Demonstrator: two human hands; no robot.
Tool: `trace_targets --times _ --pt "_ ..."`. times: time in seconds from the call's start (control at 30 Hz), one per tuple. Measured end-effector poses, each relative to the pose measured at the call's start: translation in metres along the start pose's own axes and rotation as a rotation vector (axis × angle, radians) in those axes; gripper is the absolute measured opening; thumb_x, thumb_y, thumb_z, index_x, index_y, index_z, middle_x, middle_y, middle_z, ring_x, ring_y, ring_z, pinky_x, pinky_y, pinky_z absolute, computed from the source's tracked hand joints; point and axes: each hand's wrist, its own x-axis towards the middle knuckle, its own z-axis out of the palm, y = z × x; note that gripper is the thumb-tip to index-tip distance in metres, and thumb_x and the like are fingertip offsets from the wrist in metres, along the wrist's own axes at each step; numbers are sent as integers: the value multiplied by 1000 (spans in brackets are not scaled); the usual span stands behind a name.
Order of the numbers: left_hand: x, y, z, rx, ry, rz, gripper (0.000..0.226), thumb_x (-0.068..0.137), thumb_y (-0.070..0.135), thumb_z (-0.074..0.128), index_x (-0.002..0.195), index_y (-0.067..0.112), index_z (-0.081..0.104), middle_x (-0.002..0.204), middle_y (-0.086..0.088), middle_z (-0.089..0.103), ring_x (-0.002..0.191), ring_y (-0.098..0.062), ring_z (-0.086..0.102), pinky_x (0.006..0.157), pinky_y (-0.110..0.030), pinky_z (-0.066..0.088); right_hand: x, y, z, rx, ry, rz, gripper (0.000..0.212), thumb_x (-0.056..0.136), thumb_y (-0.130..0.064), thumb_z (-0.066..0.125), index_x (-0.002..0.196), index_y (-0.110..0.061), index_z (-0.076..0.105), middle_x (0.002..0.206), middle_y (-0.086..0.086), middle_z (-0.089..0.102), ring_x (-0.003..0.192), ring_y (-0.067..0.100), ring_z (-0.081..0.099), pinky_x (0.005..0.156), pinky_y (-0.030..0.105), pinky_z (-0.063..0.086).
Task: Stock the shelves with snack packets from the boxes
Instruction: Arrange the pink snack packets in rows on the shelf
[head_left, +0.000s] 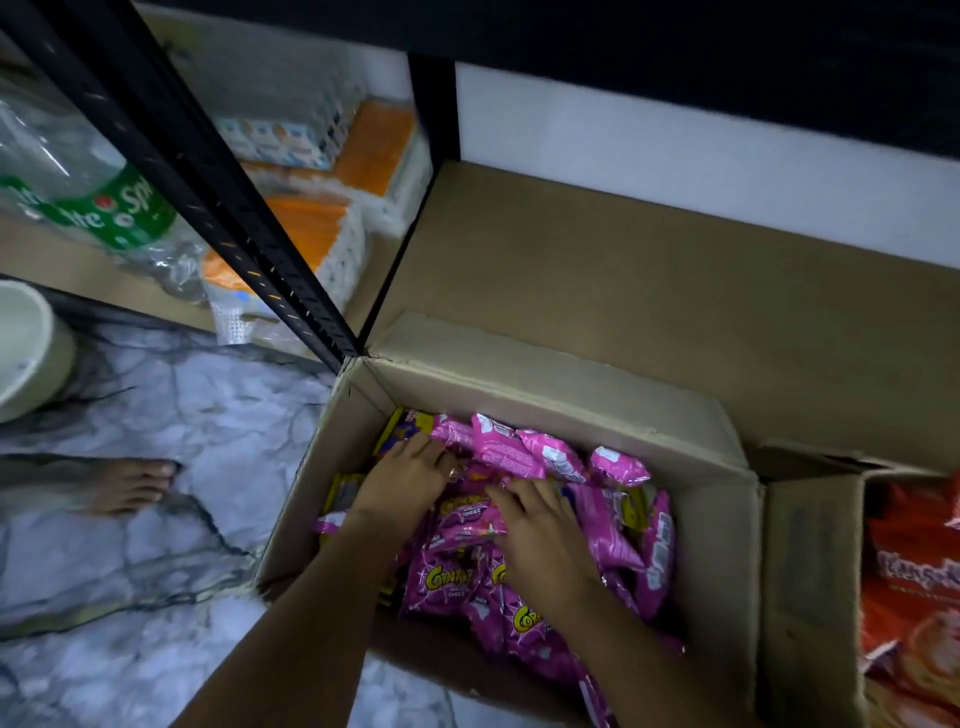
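Marble floor (156, 415) lies to your left, with a black rack post (208, 182) rising from it and a Sprite bottle (88, 192) behind. From your head view, an open box (571, 410) sits against the low shelf (675, 270), full of pink packets (613, 530). Both your hands are inside it. Your left hand (402, 480) rests on the pile, fingers curled over a packet's edge. Your right hand (540, 525) lies spread across the packets, fingers relaxed. A second box (810, 571) of orange packets (914, 571) stands just to the right.

The single head camera looks steeply down, from close above, into an open brown cardboard box (691, 452) on the floor.
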Motion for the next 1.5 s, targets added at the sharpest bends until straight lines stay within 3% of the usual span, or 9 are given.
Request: trace_targets --times 0.17,0.43,0.57,0.73,0.87,1.0,1.13,1.37,1.5 --pt "-50 0 -46 -120 123 -126 71 39 3 88 107 13 70 105 -8 66 99 -30 60 75 -39 56 -40 -3 -53 26 81 57 85 66 -3 75 145 -18 47 128 2 49 122 24 46 105 38 47" --pt "-133 11 -197 -277 250 -143 94 32 3 91 122 11 65 116 -7 63 108 -29 57 84 -36 58 -121 -41 -197 8 222 107 81 58 -3 78 135 -14 57 130 6 55 126 27 50 105 41 46" --pt "-175 11 -288 -293 358 -135 85 51 11 95 130 11 61 123 -6 61 116 -29 55 99 -37 49 -158 -61 -283 -29 247 72 87 55 -4 83 137 -12 55 138 4 57 134 25 48 111 42 41" --pt "-222 17 -398 -302 495 -132 74 59 18 95 125 9 65 117 -4 61 109 -25 55 96 -33 43 -205 -79 -387 -104 305 -16 86 63 -10 83 142 -13 48 142 3 53 139 23 40 116 41 22" --pt "-243 11 -477 -287 677 -95 53 75 5 83 125 9 65 116 -3 62 110 -26 57 95 -37 49 -241 -87 -474 -136 498 -74 109 47 4 80 146 -18 41 139 5 55 134 25 40 111 48 41" --pt "-263 2 -560 -267 849 -16 36 91 17 65 125 8 64 116 -2 61 108 -25 56 94 -36 46 -267 -92 -554 -178 622 -96 122 45 13 78 150 -30 34 138 5 49 133 27 43 99 51 50" --pt "-281 -4 -631 -240 952 27 41 95 29 49 125 5 64 114 -2 61 105 -24 56 93 -34 45 -281 -96 -615 -106 759 -150 107 57 16 75 147 -30 40 138 5 50 132 28 44 71 32 60" --pt "-301 -4 -737 -138 1157 95 40 96 28 54 127 4 62 117 -5 61 106 -27 57 94 -37 48 -300 -100 -716 -95 948 -276 87 70 3 74 147 -25 43 134 8 50 126 29 46 56 29 57" --pt "-301 0 -784 -81 1171 74 41 99 30 49 131 6 61 119 -2 60 109 -23 54 98 -35 45 -294 -98 -764 -93 1107 -380 49 95 -29 62 143 -19 52 130 10 51 122 30 48 83 34 56"
